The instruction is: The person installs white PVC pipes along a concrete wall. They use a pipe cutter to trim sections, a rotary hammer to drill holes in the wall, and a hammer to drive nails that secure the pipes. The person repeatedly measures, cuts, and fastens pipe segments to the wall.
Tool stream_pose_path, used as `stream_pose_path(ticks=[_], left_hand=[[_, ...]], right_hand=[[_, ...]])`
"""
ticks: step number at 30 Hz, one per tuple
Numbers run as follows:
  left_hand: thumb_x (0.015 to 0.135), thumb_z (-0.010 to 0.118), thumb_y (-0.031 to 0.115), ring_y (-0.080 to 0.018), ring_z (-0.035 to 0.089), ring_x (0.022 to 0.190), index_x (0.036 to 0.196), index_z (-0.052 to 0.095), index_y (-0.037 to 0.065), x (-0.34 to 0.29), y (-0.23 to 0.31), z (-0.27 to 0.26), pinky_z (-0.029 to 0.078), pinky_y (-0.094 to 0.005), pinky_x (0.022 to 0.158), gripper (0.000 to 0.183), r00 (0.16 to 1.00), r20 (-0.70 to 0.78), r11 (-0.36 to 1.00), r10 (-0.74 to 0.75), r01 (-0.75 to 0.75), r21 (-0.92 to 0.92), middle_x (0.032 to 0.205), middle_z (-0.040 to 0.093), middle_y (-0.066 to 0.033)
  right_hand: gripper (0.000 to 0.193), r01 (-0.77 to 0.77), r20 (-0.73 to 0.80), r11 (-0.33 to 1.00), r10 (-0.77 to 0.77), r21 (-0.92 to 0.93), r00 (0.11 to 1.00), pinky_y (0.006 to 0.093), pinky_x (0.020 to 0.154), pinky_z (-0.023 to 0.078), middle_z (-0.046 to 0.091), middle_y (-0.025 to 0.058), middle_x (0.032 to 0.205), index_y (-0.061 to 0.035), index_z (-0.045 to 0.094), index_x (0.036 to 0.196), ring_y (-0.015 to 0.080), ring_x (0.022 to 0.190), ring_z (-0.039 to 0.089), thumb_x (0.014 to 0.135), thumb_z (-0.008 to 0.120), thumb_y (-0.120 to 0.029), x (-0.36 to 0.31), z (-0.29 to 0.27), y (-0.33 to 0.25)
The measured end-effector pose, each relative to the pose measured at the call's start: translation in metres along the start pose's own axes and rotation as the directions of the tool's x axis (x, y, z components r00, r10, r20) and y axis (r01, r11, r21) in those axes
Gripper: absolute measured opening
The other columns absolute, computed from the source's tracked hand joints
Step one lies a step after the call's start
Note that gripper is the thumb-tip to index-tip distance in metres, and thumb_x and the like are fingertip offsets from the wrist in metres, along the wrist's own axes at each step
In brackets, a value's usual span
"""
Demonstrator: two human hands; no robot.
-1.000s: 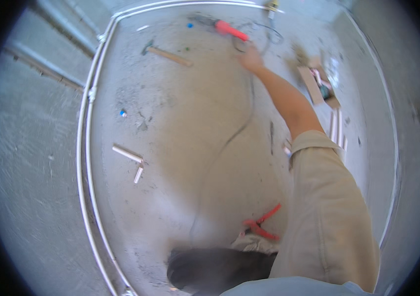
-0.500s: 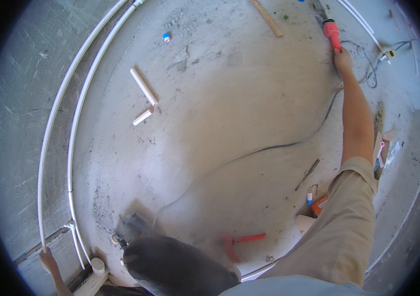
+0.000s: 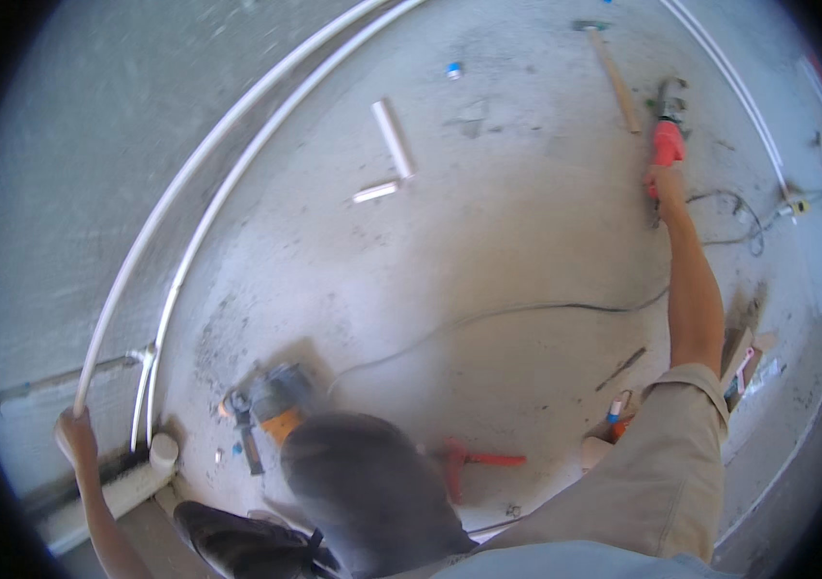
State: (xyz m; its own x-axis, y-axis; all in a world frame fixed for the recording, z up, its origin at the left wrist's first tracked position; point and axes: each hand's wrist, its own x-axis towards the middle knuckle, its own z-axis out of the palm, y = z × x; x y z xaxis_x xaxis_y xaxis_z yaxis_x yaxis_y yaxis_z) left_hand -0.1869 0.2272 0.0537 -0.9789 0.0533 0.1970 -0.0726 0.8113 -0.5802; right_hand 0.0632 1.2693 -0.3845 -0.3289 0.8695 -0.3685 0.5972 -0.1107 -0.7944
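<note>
My left hand (image 3: 73,434), low on the left, is wrapped round the end of a long white pipe (image 3: 158,217) that curves up along the grey wall. A second white pipe (image 3: 201,236) runs beside it, away from my fingers. With my arm stretched out to the far right, my right hand (image 3: 664,181) grips the red handle of a pipe welding iron (image 3: 669,145). Its metal head points away from me, above the floor. A wooden-handled hammer (image 3: 616,82) lies just beyond it.
A hammer drill (image 3: 276,398) lies by my dark knee. Near me is a red pipe cutter (image 3: 459,461). Two short white pipe pieces (image 3: 394,140) lie on the floor. A dark cable (image 3: 507,309) crosses the floor; a box of small parts (image 3: 739,367) stands at right.
The view has turned, shifting the floor items to the right. My right hand and the welding iron have come nearer. My left hand, still on the pipe, sits higher in view.
</note>
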Motion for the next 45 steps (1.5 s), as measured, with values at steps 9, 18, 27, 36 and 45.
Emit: stream_pose_path(ticks=[9, 18, 27, 36, 45], left_hand=[[0.093, 0.071, 0.036, -0.051, 0.066, 0.086, 0.087, 0.073, -0.002, -0.021, 0.043, 0.057, 0.05, -0.0588, 0.076, 0.038, 0.983, 0.184, 0.991, -0.001, 0.027, -0.135, 0.087, 0.069, -0.0283], [0.09, 0.073, 0.029, -0.0476, 0.07, 0.088, 0.09, 0.072, -0.001, -0.005, 0.102, 0.157, 0.053, -0.0581, 0.079, 0.029, 0.949, 0.224, 0.954, 0.22, -0.161, -0.252, 0.091, 0.071, -0.0278], [0.095, 0.064, 0.03, -0.0485, 0.068, 0.098, 0.103, 0.065, 0.003, -0.007, 0.097, 0.201, 0.052, -0.0585, 0.084, 0.028, 0.929, 0.281, 0.911, 0.24, -0.117, -0.394, 0.102, 0.071, -0.0276], [0.095, 0.064, 0.025, -0.0492, 0.066, 0.104, 0.116, 0.062, 0.003, 0.005, 0.088, 0.197, 0.049, -0.0577, 0.086, 0.03, 0.885, 0.359, 0.805, 0.297, -0.03, -0.593, 0.106, 0.069, -0.0302], [0.093, 0.067, 0.019, -0.0499, 0.066, 0.101, 0.121, 0.061, -0.001, 0.01, 0.093, 0.218, 0.05, -0.056, 0.086, 0.035, 0.845, 0.416, 0.783, 0.335, -0.004, -0.622, 0.105, 0.068, -0.031]], right_hand=[[0.044, -0.028, 0.455, 0.928, -0.155, 0.371, 0.877, 0.0268, 0.057, 0.046, 0.059, -0.0001, 0.084, -0.0059, 0.063, 0.114, 0.0106, 0.069, 0.057, 0.073, 0.076, -0.014, -0.35, 0.099, -0.015], [0.033, 0.137, 0.906, 0.988, 0.006, -0.071, 0.423, 0.0322, 0.055, 0.049, 0.063, 0.0031, 0.081, -0.0043, 0.069, 0.108, 0.013, 0.063, 0.059, 0.078, 0.073, -0.018, -0.462, 0.223, -0.039], [0.051, 0.434, 0.929, 0.877, 0.036, -0.206, 0.367, 0.037, 0.08, 0.052, 0.069, 0.0057, 0.094, -0.0061, 0.065, 0.127, 0.0194, 0.088, 0.065, 0.084, 0.078, -0.03, -0.445, 0.243, -0.045], [0.061, 0.406, 0.885, 0.806, 0.29, -0.431, 0.363, 0.0421, 0.079, 0.053, 0.068, 0.0092, 0.105, -0.0089, 0.057, 0.14, 0.0228, 0.091, 0.065, 0.083, 0.072, -0.026, -0.418, 0.254, -0.065], [0.036, 0.757, 0.537, 0.57, -0.549, -0.318, 0.64, 0.0441, 0.081, 0.057, 0.073, 0.0159, 0.107, -0.0024, 0.069, 0.118, 0.0289, 0.094, 0.072, 0.097, 0.068, -0.03, -0.315, 0.324, -0.149]])
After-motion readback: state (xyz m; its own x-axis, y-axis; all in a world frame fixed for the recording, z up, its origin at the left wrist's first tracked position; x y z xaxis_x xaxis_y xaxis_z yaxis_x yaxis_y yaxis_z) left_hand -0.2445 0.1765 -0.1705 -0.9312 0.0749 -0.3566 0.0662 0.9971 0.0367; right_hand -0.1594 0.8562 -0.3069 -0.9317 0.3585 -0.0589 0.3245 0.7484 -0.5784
